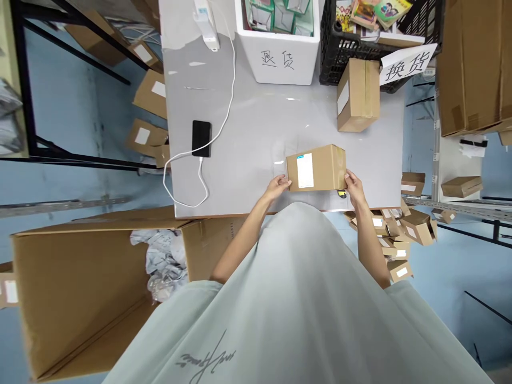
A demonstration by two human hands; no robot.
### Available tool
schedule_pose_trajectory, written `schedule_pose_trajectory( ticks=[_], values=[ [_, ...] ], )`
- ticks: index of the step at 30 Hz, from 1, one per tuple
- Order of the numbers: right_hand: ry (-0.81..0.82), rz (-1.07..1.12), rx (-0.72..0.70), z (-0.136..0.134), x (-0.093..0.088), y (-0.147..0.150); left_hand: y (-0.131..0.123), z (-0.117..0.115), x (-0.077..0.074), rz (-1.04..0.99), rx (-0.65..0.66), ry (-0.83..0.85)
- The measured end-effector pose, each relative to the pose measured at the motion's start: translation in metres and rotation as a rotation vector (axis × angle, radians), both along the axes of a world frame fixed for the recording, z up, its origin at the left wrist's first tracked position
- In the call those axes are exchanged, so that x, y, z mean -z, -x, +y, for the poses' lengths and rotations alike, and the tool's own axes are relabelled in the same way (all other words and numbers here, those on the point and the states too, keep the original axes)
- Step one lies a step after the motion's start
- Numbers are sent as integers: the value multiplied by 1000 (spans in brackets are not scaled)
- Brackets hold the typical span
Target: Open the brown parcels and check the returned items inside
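A brown cardboard box with a white label is held by its two ends, close to the table's front edge. My left hand pinches its lower left corner. At the opposite end, my right hand grips the lower right side with thumb and fingers. Partly hidden below the box's right end is a small yellow and black object, whose kind I cannot make out. A second taped cardboard box stands farther back on the right.
On the grey table lie a black phone-like device and a white cable. A white foam bin and a black crate stand at the back. A large open carton with crumpled packaging is at lower left.
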State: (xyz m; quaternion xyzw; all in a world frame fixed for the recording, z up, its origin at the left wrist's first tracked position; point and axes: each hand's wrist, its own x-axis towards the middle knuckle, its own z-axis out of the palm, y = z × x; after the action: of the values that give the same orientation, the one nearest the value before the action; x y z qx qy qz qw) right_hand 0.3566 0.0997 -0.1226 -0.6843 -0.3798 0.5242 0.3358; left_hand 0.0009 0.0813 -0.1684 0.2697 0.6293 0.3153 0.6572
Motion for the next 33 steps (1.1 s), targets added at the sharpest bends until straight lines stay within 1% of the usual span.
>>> schedule_pose_trajectory(
  ticks=[3,5,8,10,12,15,18,20,22,25,27,28,30,31,33],
  values=[
    [48,8,13,-4,4,10,13,-9,-6,60,-41,-86],
    [77,8,-13,-9,5,19,25,-17,-13,86,-54,-169],
    [130,57,-110,-18,2,32,44,-23,-22,171,-90,-276],
    [196,107,-180,-22,-1,41,53,-22,-26,228,-108,-329],
    [280,128,-239,-24,-3,51,60,-18,-26,261,-97,-341],
    [383,101,-292,-26,1,66,65,-10,-21,289,-70,-304],
    [393,59,-334,-27,11,73,67,-10,-14,295,-74,-286],
    [357,-21,-381,-26,18,67,66,-13,-10,296,-80,-270],
    [288,-182,-386,-23,24,54,64,-17,-9,315,-92,-250],
    [129,-564,-275,-16,38,27,58,-21,-8,380,-110,-241],
    [71,-751,-208,-11,52,12,54,-22,-11,460,-114,-267],
    [78,-777,-195,-10,59,6,52,-22,-13,516,-111,-299],
    [125,-757,-201,-10,74,0,45,-22,-21,642,-72,-392],
    [148,-743,-220,-10,81,-1,40,-22,-27,695,-30,-444],
    [160,-730,-272,-13,93,-1,27,-19,-39,743,102,-529]
  ],
)
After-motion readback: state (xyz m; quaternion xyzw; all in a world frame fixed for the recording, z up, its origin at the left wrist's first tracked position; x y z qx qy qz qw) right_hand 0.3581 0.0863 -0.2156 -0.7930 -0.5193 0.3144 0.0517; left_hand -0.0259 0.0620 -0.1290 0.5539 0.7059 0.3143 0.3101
